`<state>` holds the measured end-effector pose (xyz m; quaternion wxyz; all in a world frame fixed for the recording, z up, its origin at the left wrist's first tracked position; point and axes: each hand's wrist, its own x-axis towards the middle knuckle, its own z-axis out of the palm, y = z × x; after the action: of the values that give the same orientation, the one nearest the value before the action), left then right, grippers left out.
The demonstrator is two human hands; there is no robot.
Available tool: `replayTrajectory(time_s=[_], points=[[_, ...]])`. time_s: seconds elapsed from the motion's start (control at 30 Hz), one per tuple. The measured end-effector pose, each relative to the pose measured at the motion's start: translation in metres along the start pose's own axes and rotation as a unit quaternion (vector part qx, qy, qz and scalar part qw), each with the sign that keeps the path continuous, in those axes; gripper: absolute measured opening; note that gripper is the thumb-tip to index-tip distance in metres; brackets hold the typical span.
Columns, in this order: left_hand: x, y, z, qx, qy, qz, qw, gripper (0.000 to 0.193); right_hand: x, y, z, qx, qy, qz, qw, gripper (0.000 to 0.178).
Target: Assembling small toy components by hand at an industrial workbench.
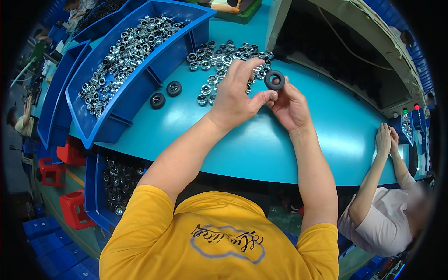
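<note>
A black rubber tyre, ring-shaped with its hole facing up, is held above the blue-green table. My right hand grips it from the right side between thumb and fingers. To its left, my left hand has its fingers stretched out and apart, with the thumb tip close under the tyre's lower edge; whether it touches cannot be made out. Loose shiny chrome wheel hubs lie scattered behind and beneath my left hand. Two wheels with black tyres, one nearer and one farther, rest left of my left forearm.
A long blue bin of chrome hubs stands at the left. Below the table edge, another blue bin holds finished-looking wheels. A large box with a dark interior occupies the right rear. A co-worker's hands are at far right. Red stools stand lower left.
</note>
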<state>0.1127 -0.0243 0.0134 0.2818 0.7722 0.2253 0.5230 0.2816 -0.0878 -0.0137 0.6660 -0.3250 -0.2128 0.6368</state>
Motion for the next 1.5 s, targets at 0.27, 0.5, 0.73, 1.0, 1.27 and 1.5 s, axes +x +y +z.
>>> replayTrajectory(time_s=[0.27, 0.5, 0.73, 1.0, 1.27, 1.5], points=[[-0.004, -0.017, 0.007, -0.053, -0.086, -0.024, 0.995, 0.048, -0.001, -0.001, 0.003, 0.024, -0.058, 0.025, 0.998, 0.033], [-0.006, -0.016, 0.008, -0.047, -0.064, -0.014, 0.997, 0.045, -0.003, -0.001, 0.006, -0.007, -0.034, 0.037, 0.999, 0.035], [-0.006, -0.015, 0.008, -0.033, -0.065, -0.01, 0.997, 0.047, -0.003, -0.003, 0.011, -0.026, -0.024, 0.044, 0.998, 0.036], [-0.01, -0.016, 0.012, -0.109, -0.097, -0.066, 0.987, 0.048, -0.003, 0.0, 0.016, -0.053, 0.018, 0.052, 0.997, 0.041], [-0.001, -0.023, 0.0, -0.4, -0.185, -0.307, 0.844, 0.049, -0.002, 0.007, 0.017, -0.319, 0.014, -0.126, 0.939, 0.024], [-0.004, -0.029, 0.001, -0.561, -0.188, -0.363, 0.72, 0.044, -0.009, 0.009, 0.03, -0.283, 0.001, -0.153, 0.947, 0.017]])
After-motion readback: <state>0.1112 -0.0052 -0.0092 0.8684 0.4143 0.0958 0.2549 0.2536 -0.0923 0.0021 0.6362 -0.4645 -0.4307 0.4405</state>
